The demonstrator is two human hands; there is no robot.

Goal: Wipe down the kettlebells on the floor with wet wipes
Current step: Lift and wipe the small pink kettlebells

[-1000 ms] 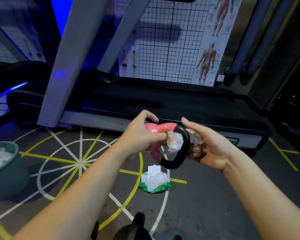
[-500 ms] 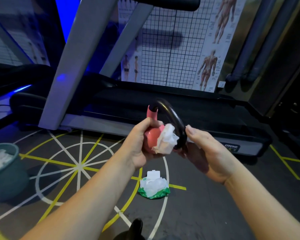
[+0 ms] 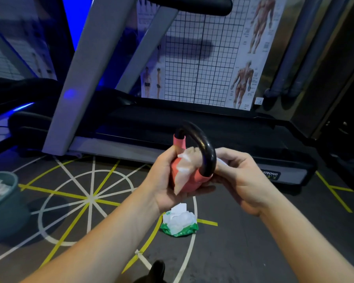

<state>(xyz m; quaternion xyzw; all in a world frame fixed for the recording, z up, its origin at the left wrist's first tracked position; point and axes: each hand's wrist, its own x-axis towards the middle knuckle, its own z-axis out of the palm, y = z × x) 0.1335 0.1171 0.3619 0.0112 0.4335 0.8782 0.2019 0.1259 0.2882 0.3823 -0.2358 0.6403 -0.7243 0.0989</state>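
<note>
A small pink kettlebell [image 3: 192,180] with a black handle [image 3: 207,152] is held up in front of me, handle uppermost. My left hand [image 3: 164,184] grips its pink body from the left and underneath. A white wet wipe [image 3: 185,167] is threaded through the handle loop and drapes over the body. My right hand [image 3: 241,180] is at the handle's right side and pinches the wipe's end against the handle. On the floor below lies a green pack of wet wipes [image 3: 179,225], open with a wipe sticking out.
A grey-green bin [image 3: 6,211] with used wipes stands at the left. The top of a black kettlebell [image 3: 155,271] shows at the bottom edge. A treadmill [image 3: 192,127] runs across the floor just behind the hands, its grey uprights at the left.
The kettlebell has been turned so its handle points up instead of down to the right. The wipe now runs through the handle loop, with my right hand against the handle.
</note>
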